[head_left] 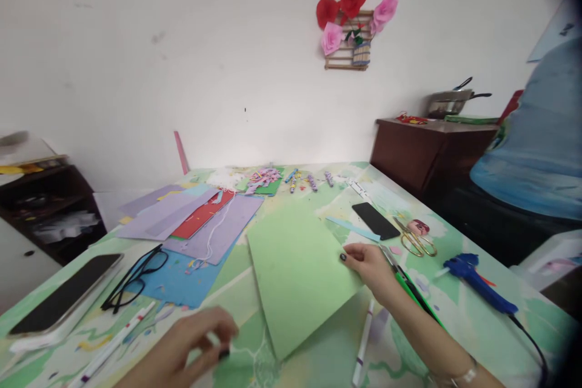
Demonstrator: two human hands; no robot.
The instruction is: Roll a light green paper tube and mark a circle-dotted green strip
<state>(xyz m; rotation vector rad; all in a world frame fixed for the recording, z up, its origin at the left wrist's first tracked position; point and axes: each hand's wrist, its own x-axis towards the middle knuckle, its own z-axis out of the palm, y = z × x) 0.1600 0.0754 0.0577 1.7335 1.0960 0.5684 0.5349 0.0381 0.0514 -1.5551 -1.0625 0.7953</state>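
Observation:
A light green sheet of paper point(297, 267) is tilted over the middle of the table, its near edge raised. My right hand point(370, 264) pinches its right edge between thumb and fingers. To the left of the sheet, my left hand point(200, 336) hovers slightly blurred, fingers curved and apart from the thumb, with nothing between them. A white marker point(364, 345) lies below my right wrist. Beside my right forearm rests a green-handled utility knife point(411, 288), partly covered by the arm. Gold scissors point(416, 239) and a dark phone point(376, 220) lie just beyond that hand.
Purple paper point(236, 224), red paper point(202, 215) and blue paper point(182, 282) overlap at the left. Black glasses point(136, 279) and another phone point(68, 294) lie nearby. A blue glue gun point(482, 285) with a cord sits at right. Paper scraps point(264, 179) are heaped at the back.

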